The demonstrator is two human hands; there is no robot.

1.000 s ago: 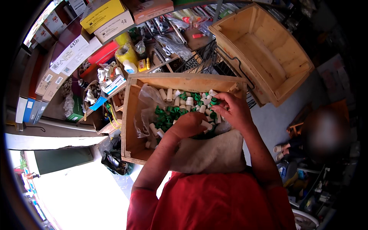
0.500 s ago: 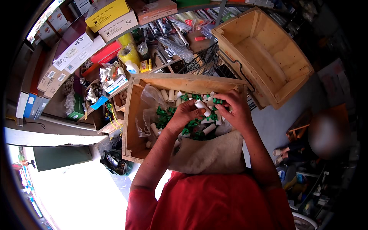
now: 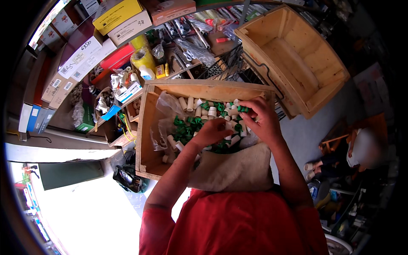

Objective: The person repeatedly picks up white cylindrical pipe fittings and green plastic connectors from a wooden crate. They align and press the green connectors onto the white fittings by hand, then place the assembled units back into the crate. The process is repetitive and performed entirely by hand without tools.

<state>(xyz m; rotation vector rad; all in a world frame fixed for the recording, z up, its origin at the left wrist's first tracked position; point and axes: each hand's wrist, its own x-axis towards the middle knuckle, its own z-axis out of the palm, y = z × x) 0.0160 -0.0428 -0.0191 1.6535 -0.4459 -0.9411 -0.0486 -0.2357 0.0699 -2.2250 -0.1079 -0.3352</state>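
A wooden box (image 3: 142,127) in front of me holds short white plastic tubes (image 3: 182,103) and green plastic pieces (image 3: 182,127), mixed in a loose heap. My left hand (image 3: 210,134) hangs palm down over the middle of the heap, fingers curled. White tubes lie right at its fingertips; whether one is gripped is hidden. At the heap's right side, my right hand (image 3: 261,119) pinches a small green plastic piece (image 3: 242,109) between thumb and fingers. A beige cloth (image 3: 231,170) drapes over the box's near edge.
A second wooden box (image 3: 293,59) stands beyond at the right. Clear plastic bags (image 3: 166,106) lie inside the near box's left part. Shelves behind carry cartons (image 3: 129,27), yellow tape rolls (image 3: 142,57) and fittings. A person (image 3: 357,148) sits at the far right.
My left hand has turned palm down and moved slightly right and lower; the white tube it held no longer shows in its fingers. The right hand stays nearly in place with the green piece.
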